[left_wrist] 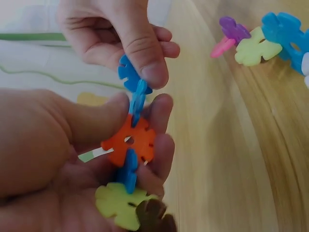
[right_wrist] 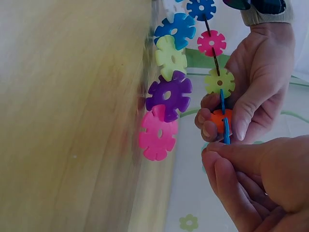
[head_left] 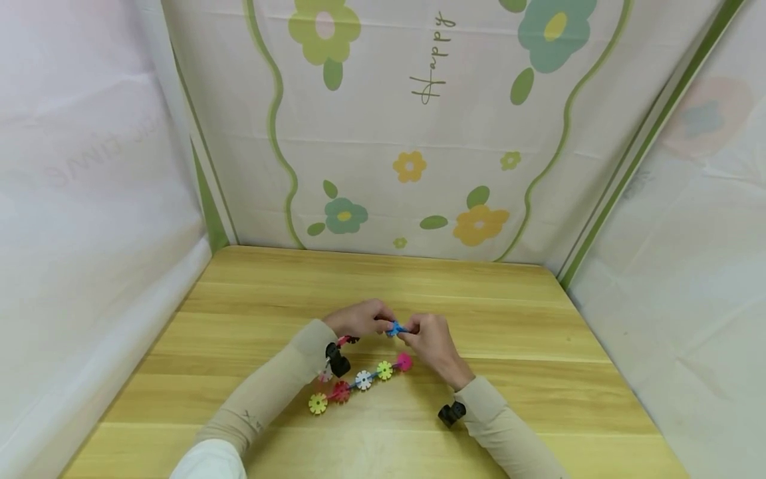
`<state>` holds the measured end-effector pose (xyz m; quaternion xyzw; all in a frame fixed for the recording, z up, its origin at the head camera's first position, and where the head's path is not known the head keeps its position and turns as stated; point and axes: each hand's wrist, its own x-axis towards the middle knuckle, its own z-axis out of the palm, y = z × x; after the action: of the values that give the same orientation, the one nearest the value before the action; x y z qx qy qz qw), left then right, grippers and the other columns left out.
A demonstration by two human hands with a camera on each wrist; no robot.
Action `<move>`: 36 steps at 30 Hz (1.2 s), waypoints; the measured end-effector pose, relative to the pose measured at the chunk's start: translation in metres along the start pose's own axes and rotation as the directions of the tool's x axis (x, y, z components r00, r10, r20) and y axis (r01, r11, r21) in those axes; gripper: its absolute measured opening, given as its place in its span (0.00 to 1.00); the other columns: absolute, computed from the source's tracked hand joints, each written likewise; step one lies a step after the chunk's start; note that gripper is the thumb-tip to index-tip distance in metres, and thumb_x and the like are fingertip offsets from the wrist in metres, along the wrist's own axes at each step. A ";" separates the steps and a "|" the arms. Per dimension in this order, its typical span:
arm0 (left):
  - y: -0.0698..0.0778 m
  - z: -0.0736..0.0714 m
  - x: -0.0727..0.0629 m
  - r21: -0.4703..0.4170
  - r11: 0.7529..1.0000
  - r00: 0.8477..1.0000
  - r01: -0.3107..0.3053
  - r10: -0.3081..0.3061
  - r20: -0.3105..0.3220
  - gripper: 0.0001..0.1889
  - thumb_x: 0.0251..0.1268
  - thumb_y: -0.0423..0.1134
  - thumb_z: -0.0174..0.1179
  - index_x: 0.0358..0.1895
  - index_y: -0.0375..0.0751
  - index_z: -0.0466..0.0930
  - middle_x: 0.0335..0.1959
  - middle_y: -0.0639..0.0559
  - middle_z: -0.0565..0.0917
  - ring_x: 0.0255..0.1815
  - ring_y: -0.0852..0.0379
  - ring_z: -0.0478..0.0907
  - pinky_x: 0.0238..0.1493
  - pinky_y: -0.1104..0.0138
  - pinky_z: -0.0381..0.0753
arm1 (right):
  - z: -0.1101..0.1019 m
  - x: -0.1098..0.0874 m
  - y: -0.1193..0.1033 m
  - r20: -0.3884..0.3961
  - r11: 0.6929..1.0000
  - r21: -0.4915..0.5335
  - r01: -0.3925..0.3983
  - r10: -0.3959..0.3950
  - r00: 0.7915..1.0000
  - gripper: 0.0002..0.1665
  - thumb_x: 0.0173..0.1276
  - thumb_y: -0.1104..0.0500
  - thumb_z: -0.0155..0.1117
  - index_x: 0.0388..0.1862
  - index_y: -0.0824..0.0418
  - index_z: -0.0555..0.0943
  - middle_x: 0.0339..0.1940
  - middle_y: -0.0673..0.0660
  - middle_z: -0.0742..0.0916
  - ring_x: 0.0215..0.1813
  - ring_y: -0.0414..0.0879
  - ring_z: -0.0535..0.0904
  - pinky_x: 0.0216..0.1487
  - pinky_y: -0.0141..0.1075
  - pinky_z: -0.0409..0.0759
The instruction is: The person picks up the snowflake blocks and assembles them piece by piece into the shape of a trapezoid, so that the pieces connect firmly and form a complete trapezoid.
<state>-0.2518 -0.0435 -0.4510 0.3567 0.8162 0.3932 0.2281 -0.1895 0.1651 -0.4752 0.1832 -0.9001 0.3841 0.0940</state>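
Note:
My left hand holds the end part of a chain of slotted plastic flower discs. Its thumb and fingers pinch around an orange disc and a light blue disc slotted into it. From the other side, my right hand pinches a blue disc between thumb and forefinger, right against the light blue one. Below the orange disc, a blue disc standing edge-on and a yellow-green disc continue the chain. The right wrist view shows a pink disc and a dark blue disc further along.
On the wooden table, more joined discs lie in a slanting row nearer me: yellow, red, white, yellow-green and pink. My left forearm partly covers the chain's bend. Printed cloth walls the table's back and sides.

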 end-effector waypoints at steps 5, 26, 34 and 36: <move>0.001 -0.001 0.001 -0.001 1.000 1.000 -0.028 0.028 -0.011 0.16 0.85 0.31 0.50 0.48 0.33 0.90 0.41 0.28 0.88 0.18 0.62 0.57 0.31 0.70 0.68 | 0.000 0.001 -0.003 0.002 0.999 -0.044 0.004 -0.003 1.000 0.09 0.67 0.68 0.76 0.26 0.66 0.89 0.22 0.53 0.89 0.20 0.35 0.79 0.22 0.25 0.77; -0.002 -0.001 -0.007 -0.061 0.996 0.997 0.066 -0.063 0.041 0.16 0.86 0.34 0.48 0.52 0.28 0.86 0.29 0.43 0.76 0.22 0.60 0.58 0.28 0.68 0.63 | -0.018 0.001 0.012 0.272 0.997 -0.029 -0.078 0.083 0.959 0.08 0.67 0.61 0.79 0.40 0.64 0.90 0.36 0.53 0.91 0.36 0.40 0.85 0.38 0.31 0.85; -0.005 -0.005 -0.009 -0.073 0.994 0.996 0.083 -0.082 0.024 0.15 0.86 0.34 0.49 0.53 0.35 0.86 0.26 0.52 0.71 0.23 0.60 0.58 0.30 0.68 0.62 | -0.014 -0.004 0.021 0.437 0.961 0.070 -0.267 0.211 0.874 0.09 0.74 0.57 0.71 0.39 0.62 0.91 0.30 0.53 0.91 0.30 0.44 0.86 0.32 0.36 0.85; -0.006 -0.004 -0.009 -0.077 0.994 0.997 0.079 -0.077 0.020 0.15 0.86 0.34 0.48 0.53 0.35 0.86 0.26 0.52 0.70 0.24 0.59 0.58 0.30 0.67 0.62 | -0.012 -0.005 0.022 0.451 0.951 0.087 -0.297 0.228 0.863 0.08 0.73 0.58 0.72 0.38 0.63 0.91 0.29 0.53 0.91 0.29 0.44 0.86 0.32 0.38 0.86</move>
<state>-0.2510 -0.0555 -0.4525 0.3188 0.8115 0.4126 0.2640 -0.1934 0.1890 -0.4827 0.1466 -0.8824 0.4105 -0.1772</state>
